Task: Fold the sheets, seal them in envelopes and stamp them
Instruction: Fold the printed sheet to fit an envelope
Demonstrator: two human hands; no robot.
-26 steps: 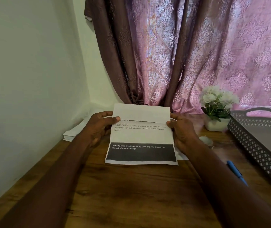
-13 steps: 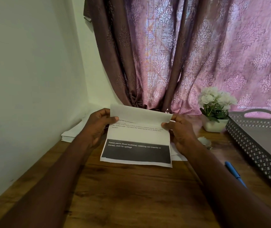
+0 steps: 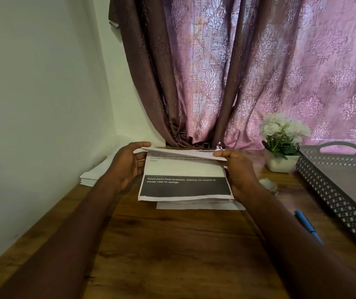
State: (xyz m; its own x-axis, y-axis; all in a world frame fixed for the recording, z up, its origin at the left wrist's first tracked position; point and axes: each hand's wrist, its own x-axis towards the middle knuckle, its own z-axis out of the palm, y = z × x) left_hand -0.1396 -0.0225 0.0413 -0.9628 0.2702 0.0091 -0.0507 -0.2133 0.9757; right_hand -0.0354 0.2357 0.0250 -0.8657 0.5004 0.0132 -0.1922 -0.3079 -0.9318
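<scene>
Two bare forearms reach forward over a wooden table [image 3: 172, 244], converging on a printed sheet [image 3: 185, 171] held just above it at mid-depth. The left hand [image 3: 127, 165] and right hand [image 3: 239, 171] each grip one side edge, fingers curled behind and thumbs pinching the top flap; holding both edges at once probably keeps the corners aligned as the flap comes down toward the text, so the crease will run straight. The sheet's lower part, with its dark printed band, hangs nearest the viewer over loose white papers [image 3: 200, 205] on the table, seemingly within reach for later steps. A blue pen [image 3: 307, 225] lies to the right beside a perforated dark tray [image 3: 332, 197]. Farther back, a paper stack [image 3: 90, 175] sits against the wall at left, a potted white flower [image 3: 282, 143] at right, and a curtain [image 3: 237, 72] behind.
</scene>
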